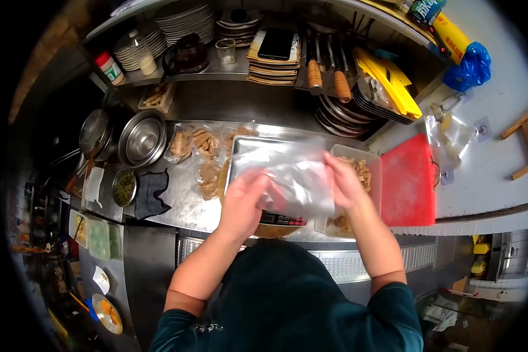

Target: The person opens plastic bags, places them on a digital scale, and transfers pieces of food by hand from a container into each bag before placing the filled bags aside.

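Note:
Between my two hands is a clear plastic bag (302,185), blurred by motion and with nothing visible inside. My left hand (247,199) grips its left side, and my right hand (344,182) pinches its right edge. Below the bag lies a metal tray (246,146) on a scale whose keypad (290,220) shows at the front. Right of the tray, a plastic tub (374,193) holds pieces of brownish food (361,171), partly hidden by my right hand and forearm. To the left, filled bags of similar food (206,142) rest on the steel counter (185,217).
A red cutting board (409,182) lies at the right. Metal bowls (142,138), a bowl of green herbs (124,188) and a black cloth (152,193) are at the left. The shelf above holds stacked plates (185,23), a phone (276,44) and wooden-handled tools (314,75).

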### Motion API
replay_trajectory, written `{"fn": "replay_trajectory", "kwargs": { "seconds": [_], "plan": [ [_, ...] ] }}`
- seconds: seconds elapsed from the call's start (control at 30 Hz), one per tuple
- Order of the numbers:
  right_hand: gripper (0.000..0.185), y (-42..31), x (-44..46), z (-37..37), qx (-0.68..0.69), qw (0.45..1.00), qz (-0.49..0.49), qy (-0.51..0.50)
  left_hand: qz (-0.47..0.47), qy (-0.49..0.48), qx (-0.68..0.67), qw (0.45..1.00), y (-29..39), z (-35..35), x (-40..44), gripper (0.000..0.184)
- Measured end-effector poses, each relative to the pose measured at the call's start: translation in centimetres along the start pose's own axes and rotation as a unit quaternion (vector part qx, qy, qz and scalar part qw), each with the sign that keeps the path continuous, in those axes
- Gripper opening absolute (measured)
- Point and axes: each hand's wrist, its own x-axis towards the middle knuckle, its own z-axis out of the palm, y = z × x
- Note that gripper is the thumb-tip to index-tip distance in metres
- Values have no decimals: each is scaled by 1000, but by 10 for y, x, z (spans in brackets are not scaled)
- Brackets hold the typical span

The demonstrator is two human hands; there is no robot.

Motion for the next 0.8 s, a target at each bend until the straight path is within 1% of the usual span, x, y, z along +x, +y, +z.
{"fn": "replay_trajectory", "kwargs": {
  "seconds": [0.03, 0.07, 0.1, 0.13, 0.2, 0.23, 0.33, 0.4, 0.47, 0.5, 0.57, 0.6, 0.63, 0.67, 0.7, 0.73, 0.8],
  "plan": [
    [33, 19, 15, -37, 13, 999, -10, -28, 14, 22, -41, 999, 8, 4, -1, 14],
    [33, 38, 20, -61, 24, 998, -19, -56, 24, 49, -40, 998, 8, 0, 0, 14],
    [37, 53, 16, -44, -37, 999, -10, -6, 34, 78, -40, 996, 5, -7, 3, 14],
    [40, 69, 16, -39, -45, 999, -19, -16, 44, 108, -41, 992, 1, -16, 5, 15],
    [45, 96, 14, -29, -53, 997, -39, -31, 39, 132, -38, 990, -7, -30, 3, 16],
    [54, 96, 18, -20, -69, 997, -16, -38, 35, 144, -36, 988, -12, -36, 3, 16],
    [57, 103, 25, -10, -28, 997, -70, -33, 51, 170, -32, 984, -27, -50, 5, 18],
    [53, 95, 25, -9, 8, 997, -66, -49, 59, 202, -23, 977, -32, -57, 5, 18],
    [50, 97, 26, -12, 23, 997, -61, -53, 45, 190, -22, 981, -34, -62, 3, 22],
    [39, 97, 23, 1, -45, 995, -86, 23, 39, 178, -6, 983, -37, -65, 3, 22],
    [30, 98, 27, -9, -111, 988, -78, 75, 18, 156, 25, 987, -46, -75, 3, 24],
    [26, 97, 29, -5, -145, 981, -79, 103, 13, 156, -5, 988, -47, -73, 1, 25],
    [18, 95, 29, -1, -125, 981, -94, 115, 62, 208, 29, 976, -50, -72, -1, 28],
    [18, 93, 28, 4, -141, 977, -93, 130, 109, 256, 62, 959, -51, -70, -1, 33],
    [18, 91, 26, 8, -157, 972, -94, 147, 204, 296, 198, 912, -46, -65, -4, 36],
    [18, 89, 24, 12, -173, 966, -95, 164, 292, 327, 328, 837, -37, -54, -9, 39],
    [15, 88, 22, 19, -201, 960, -104, 166, 306, 265, 451, 795, -31, -45, -15, 44]
  ]
}}
